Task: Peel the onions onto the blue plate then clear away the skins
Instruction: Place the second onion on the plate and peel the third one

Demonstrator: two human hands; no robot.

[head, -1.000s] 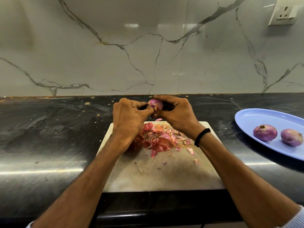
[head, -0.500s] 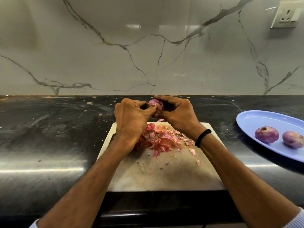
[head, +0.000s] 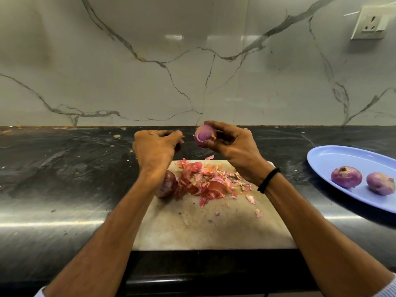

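My right hand (head: 233, 146) grips a purple onion (head: 204, 136) above the far edge of the pale cutting board (head: 205, 228). A short gap to its left, my left hand (head: 155, 148) is closed, pinching a small scrap of skin (head: 181, 140) at its fingertips. A pile of pink and red onion skins (head: 205, 181) lies on the board's far half. An unpeeled dark red onion (head: 166, 184) rests on the board beside my left wrist. The blue plate (head: 334, 159) at the right holds two peeled onions (head: 346, 176) (head: 380, 182).
The black counter (head: 64, 168) runs left to right under a marble-look wall. A wall socket (head: 369, 23) sits at the upper right. Small skin flecks (head: 258, 212) are scattered on the board's near right part. The counter's front edge lies just below the board.
My hands, joined on the onion before, have pulled apart: the left moved left with a scrap of skin, the right keeps the onion. The unpeeled onion now shows beside my left wrist.
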